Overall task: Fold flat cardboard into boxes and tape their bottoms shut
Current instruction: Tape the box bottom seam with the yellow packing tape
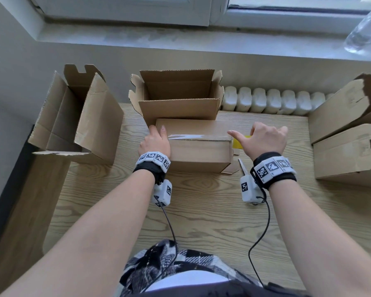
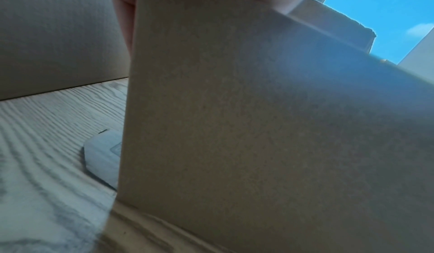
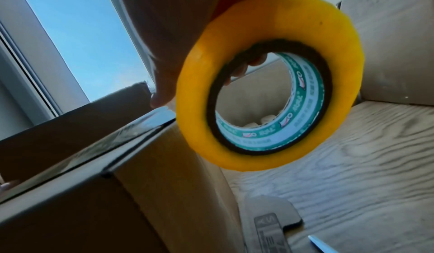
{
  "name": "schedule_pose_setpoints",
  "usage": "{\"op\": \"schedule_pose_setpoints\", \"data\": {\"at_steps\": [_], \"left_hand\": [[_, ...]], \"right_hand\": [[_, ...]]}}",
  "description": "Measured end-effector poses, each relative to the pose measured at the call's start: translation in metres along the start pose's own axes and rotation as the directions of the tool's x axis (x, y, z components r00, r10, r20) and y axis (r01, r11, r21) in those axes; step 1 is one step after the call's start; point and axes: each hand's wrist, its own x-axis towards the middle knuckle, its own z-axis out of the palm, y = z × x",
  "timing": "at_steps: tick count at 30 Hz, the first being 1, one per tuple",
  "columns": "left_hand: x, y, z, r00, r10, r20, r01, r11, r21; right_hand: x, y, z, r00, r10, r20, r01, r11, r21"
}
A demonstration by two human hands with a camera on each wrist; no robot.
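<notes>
A brown cardboard box (image 1: 199,151) lies bottom-up in the middle of the wooden table (image 1: 201,211). A strip of clear tape (image 1: 193,137) runs along its top seam to the right edge. My left hand (image 1: 157,130) grips the box's left end, thumb on top and fingers down the side; in the left wrist view the box wall (image 2: 258,127) fills the picture. My right hand (image 1: 257,133) hovers just past the box's right end and holds a yellow tape roll (image 3: 270,80), with fingers through its core. Only a sliver of the tape roll (image 1: 241,142) shows in the head view.
An open box (image 1: 178,93) stands right behind the taped one. Another open box (image 1: 77,116) is at the left, and two more boxes (image 1: 347,129) are stacked at the right. A box cutter (image 3: 270,227) lies by the box's near right corner. A plastic bottle (image 1: 364,28) stands on the sill.
</notes>
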Motion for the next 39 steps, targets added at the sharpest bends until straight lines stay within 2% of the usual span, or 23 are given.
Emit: {"op": "schedule_pose_setpoints", "data": {"at_steps": [6, 15, 20, 25, 31, 35, 39], "left_hand": [[0.000, 0.001, 0.000, 1.000, -0.004, 0.009, 0.003, 0.999, 0.040], [-0.002, 0.006, 0.004, 0.999, -0.022, -0.029, 0.025, 0.993, 0.115], [0.000, 0.015, 0.008, 0.999, -0.034, -0.041, 0.042, 0.973, 0.227], [0.004, 0.020, 0.010, 0.994, 0.059, -0.093, -0.028, 0.954, 0.299], [-0.020, 0.039, 0.026, 0.997, 0.033, -0.070, -0.006, 0.934, 0.357], [-0.022, 0.043, 0.025, 0.992, 0.109, -0.069, -0.074, 0.915, 0.396], [-0.043, 0.071, 0.036, 0.959, 0.269, 0.088, -0.282, 0.883, 0.374]], "right_hand": [[0.002, 0.001, 0.011, 1.000, 0.000, 0.003, 0.000, 1.000, 0.011], [0.013, 0.006, 0.021, 0.985, -0.042, 0.168, 0.040, 0.999, 0.015], [0.020, 0.008, 0.023, 0.976, -0.057, 0.210, 0.055, 0.998, 0.015], [0.019, 0.007, 0.023, 0.976, -0.075, 0.204, 0.079, 0.997, -0.009], [0.018, 0.006, 0.024, 0.975, -0.080, 0.206, 0.084, 0.996, -0.010], [0.019, 0.006, 0.028, 0.977, -0.089, 0.193, 0.091, 0.996, -0.003], [0.017, 0.005, 0.031, 0.981, -0.090, 0.172, 0.092, 0.996, -0.006]]}}
